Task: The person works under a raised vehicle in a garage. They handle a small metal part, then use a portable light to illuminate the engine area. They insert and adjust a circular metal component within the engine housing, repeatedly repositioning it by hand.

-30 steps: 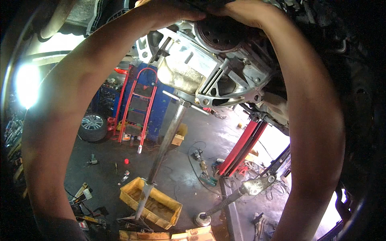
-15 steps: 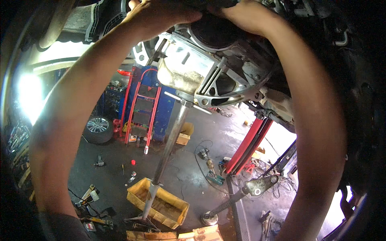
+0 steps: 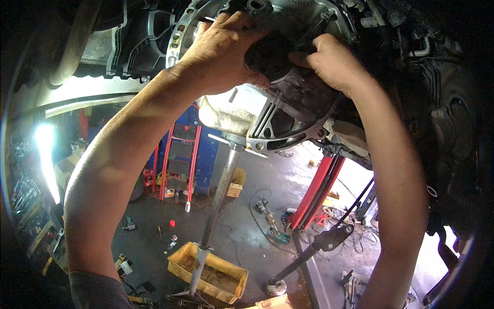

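Note:
Overhead, my left hand (image 3: 218,54) grips the left edge of a round dark disc-like part (image 3: 270,59), thumb below and fingers bent above. The part sits within an open metal housing (image 3: 177,44) with holes along its rim, under a vehicle. My right hand (image 3: 332,61) is closed at the right side of the disc, fingers curled; anything in its grasp is lost in shadow. Below the disc, a pale metal pan-shaped casing (image 3: 224,114) rests above an upright pole jack (image 3: 218,198) with a crossbar at its top.
The jack passes by a yellow bin (image 3: 231,275) on the floor. A red stepladder (image 3: 180,159) stands by a blue cabinet, left of the jack. Right of it are a red post (image 3: 319,190), a second stand (image 3: 309,255), and cables and tools on the floor. A bright lamp (image 3: 45,154) glows far left.
The view has tilted up, bringing the housing's upper rim and both hands into fuller sight. My hands appear lower in the picture, around the dark disc.

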A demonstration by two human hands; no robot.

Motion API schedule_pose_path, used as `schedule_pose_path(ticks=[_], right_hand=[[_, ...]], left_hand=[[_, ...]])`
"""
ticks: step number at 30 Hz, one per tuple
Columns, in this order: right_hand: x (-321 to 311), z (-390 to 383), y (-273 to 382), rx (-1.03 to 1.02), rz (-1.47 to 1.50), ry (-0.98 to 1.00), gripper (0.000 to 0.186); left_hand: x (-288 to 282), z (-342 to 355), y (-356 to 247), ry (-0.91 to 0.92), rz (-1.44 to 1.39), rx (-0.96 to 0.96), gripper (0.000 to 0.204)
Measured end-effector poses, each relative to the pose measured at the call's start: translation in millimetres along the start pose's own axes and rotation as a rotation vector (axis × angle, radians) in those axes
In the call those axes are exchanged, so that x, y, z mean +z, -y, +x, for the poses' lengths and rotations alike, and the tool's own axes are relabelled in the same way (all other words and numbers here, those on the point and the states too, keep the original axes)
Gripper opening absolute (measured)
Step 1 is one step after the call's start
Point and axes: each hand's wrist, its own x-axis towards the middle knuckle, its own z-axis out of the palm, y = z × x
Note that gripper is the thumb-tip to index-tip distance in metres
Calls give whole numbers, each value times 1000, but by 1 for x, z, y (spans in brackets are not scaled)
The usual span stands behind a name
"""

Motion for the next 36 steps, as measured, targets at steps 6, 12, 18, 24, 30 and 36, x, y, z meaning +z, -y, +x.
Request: schedule_pose_path(ticks=[6, 12, 18, 24, 30, 36], right_hand=[[5, -4, 1, 11, -72, -64, 37], [10, -6, 3, 33, -93, -98, 26], [11, -12, -5, -20, 76, -103, 25], [13, -19, -2, -52, 142, 2, 21], [19, -28, -5, -203, 7, -208, 32], [5, -38, 11, -174, -100, -201, 39]], left_hand=[[4, 5, 3, -34, -59, 10, 93], [9, -1, -1, -71, -68, -29, 95], [15, -9, -4, -150, -127, -86, 95], [16, -7, -3, -189, -208, -50, 95], [14, -6, -4, -175, -151, -22, 87], [10, -4, -5, -116, -99, -47, 90]])
